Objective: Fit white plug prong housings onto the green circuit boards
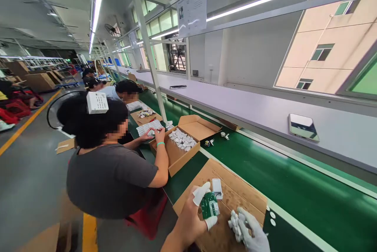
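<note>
My left hand (191, 218) pinches a green circuit board (209, 205) while my right hand (252, 230), maybe picking small white parts (235, 222), likely needs care, though I can't tell its grip.

No words can be read from where I stand. Print on the sheet (193, 11) hung above the shelf (250, 111) is too small, and so are the rows of marks on the white box (97, 103) atop a co-worker's cap (75, 114).
</note>
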`<state>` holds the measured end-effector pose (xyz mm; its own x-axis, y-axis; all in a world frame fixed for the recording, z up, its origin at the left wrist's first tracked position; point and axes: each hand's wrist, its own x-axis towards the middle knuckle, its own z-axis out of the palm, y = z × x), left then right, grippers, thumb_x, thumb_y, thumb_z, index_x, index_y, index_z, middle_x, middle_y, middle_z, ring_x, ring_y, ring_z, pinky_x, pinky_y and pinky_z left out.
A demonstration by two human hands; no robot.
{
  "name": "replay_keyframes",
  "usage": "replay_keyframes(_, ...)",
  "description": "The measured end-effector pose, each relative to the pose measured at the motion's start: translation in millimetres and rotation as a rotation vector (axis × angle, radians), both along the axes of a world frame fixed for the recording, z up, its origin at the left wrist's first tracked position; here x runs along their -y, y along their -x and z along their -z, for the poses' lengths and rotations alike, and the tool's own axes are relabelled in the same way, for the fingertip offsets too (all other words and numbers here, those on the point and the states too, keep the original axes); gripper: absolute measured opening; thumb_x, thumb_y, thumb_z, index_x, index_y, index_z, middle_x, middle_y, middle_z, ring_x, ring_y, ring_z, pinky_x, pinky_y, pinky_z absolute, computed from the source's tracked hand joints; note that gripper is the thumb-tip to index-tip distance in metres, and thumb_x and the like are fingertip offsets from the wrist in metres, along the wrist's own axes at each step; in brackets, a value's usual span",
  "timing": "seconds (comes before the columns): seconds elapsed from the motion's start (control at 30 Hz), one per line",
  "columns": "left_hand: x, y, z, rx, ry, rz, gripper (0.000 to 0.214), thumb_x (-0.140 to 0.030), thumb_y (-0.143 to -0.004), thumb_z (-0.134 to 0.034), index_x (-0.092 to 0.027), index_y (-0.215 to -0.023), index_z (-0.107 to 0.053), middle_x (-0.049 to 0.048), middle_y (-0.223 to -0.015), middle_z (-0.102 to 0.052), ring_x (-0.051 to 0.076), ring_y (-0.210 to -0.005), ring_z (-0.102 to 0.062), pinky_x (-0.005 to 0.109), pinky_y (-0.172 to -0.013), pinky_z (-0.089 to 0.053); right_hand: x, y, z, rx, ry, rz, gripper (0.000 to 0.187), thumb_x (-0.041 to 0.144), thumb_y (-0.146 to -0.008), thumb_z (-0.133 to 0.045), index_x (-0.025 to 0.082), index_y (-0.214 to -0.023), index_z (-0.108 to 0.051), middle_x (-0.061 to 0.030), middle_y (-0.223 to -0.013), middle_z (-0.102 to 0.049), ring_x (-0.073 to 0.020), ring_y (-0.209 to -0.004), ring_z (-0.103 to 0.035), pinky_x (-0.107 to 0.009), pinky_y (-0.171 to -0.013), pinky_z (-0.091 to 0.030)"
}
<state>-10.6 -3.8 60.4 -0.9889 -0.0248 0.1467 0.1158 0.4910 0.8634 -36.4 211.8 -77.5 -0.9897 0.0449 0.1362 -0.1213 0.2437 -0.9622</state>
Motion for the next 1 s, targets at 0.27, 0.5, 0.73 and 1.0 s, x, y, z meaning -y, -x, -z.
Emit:
replay_keyframes(0.27, -27.8, 3.0, 0.1, -0.059, 0.042, 0.342, 0.065, -0.010, -0.068, -0.064, -0.020, -0.131, -0.049, 0.0082, -0.109, -0.059, 0.023, -0.105, -0.057, 0.039, -0.097, -0.051, 19.2, -16.7, -99.5, -0.762, -0.491, -0.006, 0.055, 0.014, -0.085, -0.052, 0.032, -0.137, -0.051, -0.0041, -0.084, -0.068, -0.0210, -0.072, -0.066, -0.037, -0.062, -0.057)
replay_keyframes(0.5, -37.2, -0.2, -0.2, -0.013, 0.063, 0.381, 0.052, -0.006, -0.063, -0.064, -0.017, -0.114, -0.060, 0.0078, -0.107, -0.058, 0.022, -0.099, -0.057, 0.039, -0.093, -0.053, 20.1, -28.6, -91.3, -0.803, -0.757, 0.048, 0.055, 0.022, -0.087, -0.047, 0.021, -0.142, -0.047, -0.0180, -0.131, -0.056, -0.0366, -0.116, -0.054, -0.058, -0.087, -0.049)
replay_keyframes(0.73, -46.5, -1.5, -5.7, -0.296, 0.226, 0.435, 0.037, -0.016, -0.072, -0.070, -0.018, -0.107, -0.061, 0.0082, -0.099, -0.068, 0.024, -0.098, -0.060, 0.037, -0.087, -0.056, 18.9, -35.7, -95.2, -0.519, -0.239, 0.225, 0.048, 0.033, -0.090, -0.058, 0.029, -0.137, -0.053, 0.0001, -0.067, -0.053, -0.0153, -0.056, -0.055, -0.028, -0.056, -0.053)
replay_keyframes(1.0, -59.4, 3.7, -23.6, -0.652, 0.301, 0.584, 0.048, -0.027, -0.082, -0.067, -0.015, -0.125, -0.049, 0.0160, -0.110, -0.069, 0.025, -0.105, -0.065, 0.040, -0.092, -0.058, -7.3, -48.4, -108.4, 0.212, 0.349, -0.103, 0.071, 0.057, -0.074, -0.070, 0.029, -0.137, -0.054, -0.0065, -0.118, -0.069, -0.0246, -0.114, -0.062, -0.032, -0.095, -0.052)
